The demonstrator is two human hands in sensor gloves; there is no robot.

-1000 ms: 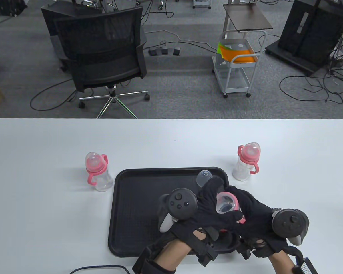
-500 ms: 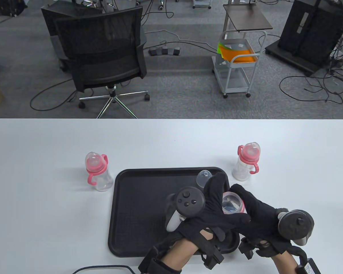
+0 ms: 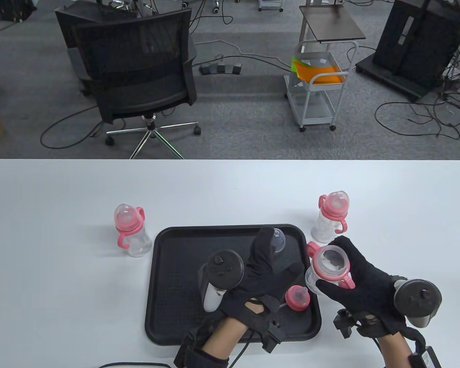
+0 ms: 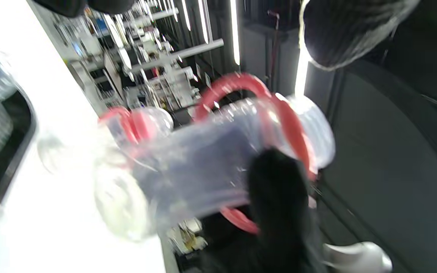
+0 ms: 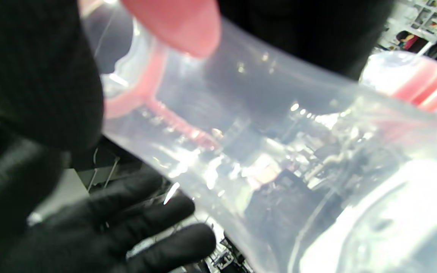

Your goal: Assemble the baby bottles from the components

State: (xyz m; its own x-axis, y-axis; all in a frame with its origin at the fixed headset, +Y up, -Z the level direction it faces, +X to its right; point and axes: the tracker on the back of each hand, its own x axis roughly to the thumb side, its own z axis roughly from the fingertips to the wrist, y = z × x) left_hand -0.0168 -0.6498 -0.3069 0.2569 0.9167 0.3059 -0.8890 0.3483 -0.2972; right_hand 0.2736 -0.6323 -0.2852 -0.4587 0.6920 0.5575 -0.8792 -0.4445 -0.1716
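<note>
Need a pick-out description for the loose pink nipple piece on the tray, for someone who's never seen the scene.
Find the black tray at the table's near middle. In its near right corner, just right of the left hand, lies the pink nipple ring, untouched. It is the only pink part on the tray itself; the clear dome cap sits at the far edge, and the bottles stand or are held off the tray.
</note>
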